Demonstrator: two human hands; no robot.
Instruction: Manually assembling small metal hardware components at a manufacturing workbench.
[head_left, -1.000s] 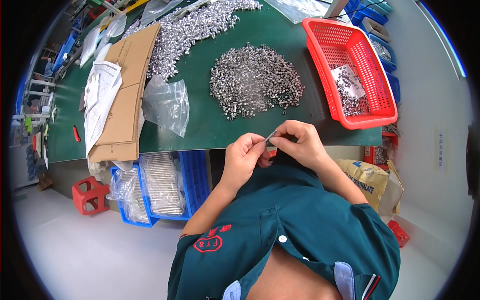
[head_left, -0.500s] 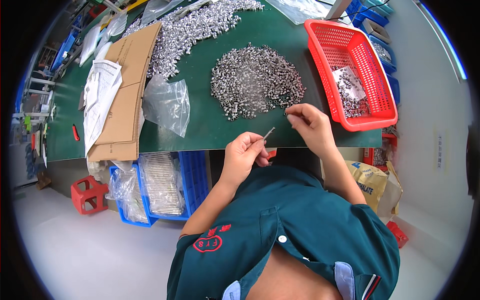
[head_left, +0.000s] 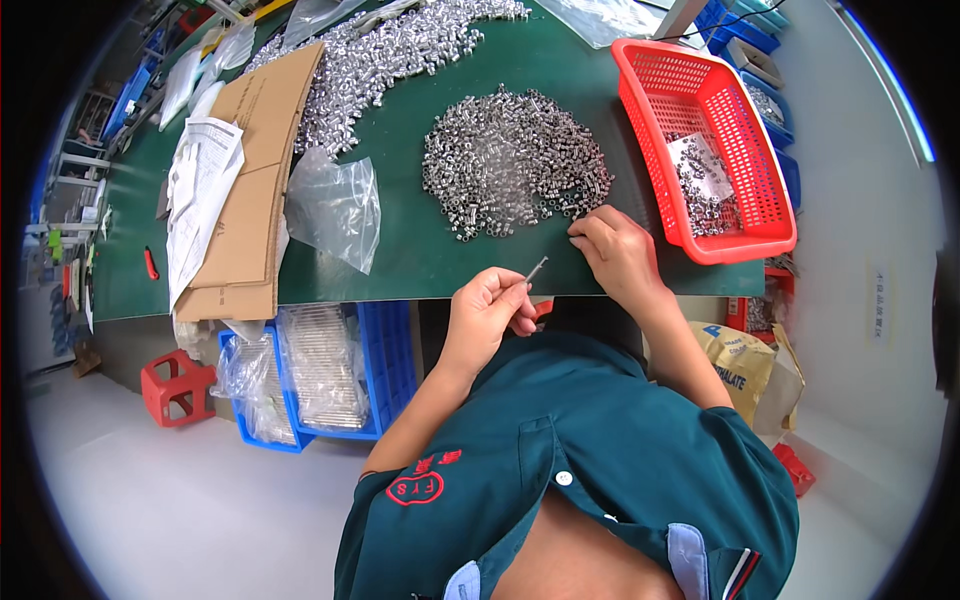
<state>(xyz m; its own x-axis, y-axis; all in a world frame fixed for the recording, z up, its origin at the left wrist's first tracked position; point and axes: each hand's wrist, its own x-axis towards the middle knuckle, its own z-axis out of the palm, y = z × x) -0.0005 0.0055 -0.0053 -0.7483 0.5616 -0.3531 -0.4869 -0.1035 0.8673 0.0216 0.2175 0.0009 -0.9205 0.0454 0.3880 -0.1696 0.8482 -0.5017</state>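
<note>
My left hand (head_left: 487, 312) is closed around a thin metal rod (head_left: 537, 270), whose tip points up and to the right just above the table's front edge. My right hand (head_left: 617, 255) rests low over the green table (head_left: 420, 262), at the lower right edge of a round pile of small silver metal rings (head_left: 515, 165). Its fingers are bent and pressed together at the tips; whatever they pinch is hidden from view.
At right stands a red plastic basket (head_left: 690, 240) with some small rings inside. A bigger heap of shiny metal pieces (head_left: 390, 60) lies far left, near a clear plastic bag (head_left: 335, 210) and cardboard (head_left: 240, 190). Blue crates (head_left: 390, 370) sit below the table.
My right hand has turned over slightly, its fingertips dropping a little closer to the table beside the pile. My left hand with the metal rod has barely moved.
</note>
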